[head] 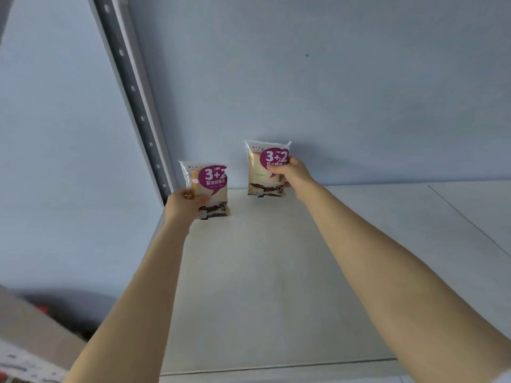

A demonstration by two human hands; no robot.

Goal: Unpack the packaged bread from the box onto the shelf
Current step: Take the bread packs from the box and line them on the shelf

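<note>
Two clear bread packets with purple "3+2" labels stand upright over the white shelf (276, 272). My left hand (185, 201) grips the left packet (210, 186) by its lower left side, near the shelf's left edge. My right hand (290, 172) grips the right packet (262, 167) from its right side, close to the back wall, with its bottom edge at the shelf surface. A corner of the cardboard box (33, 335) shows at the bottom left, blurred.
A grey perforated upright post (132, 89) rises at the shelf's left rear corner. The pale wall (359, 92) runs behind the shelf. A seam (470, 219) crosses the shelf board on the right. The shelf's front edge (276, 369) is near the bottom.
</note>
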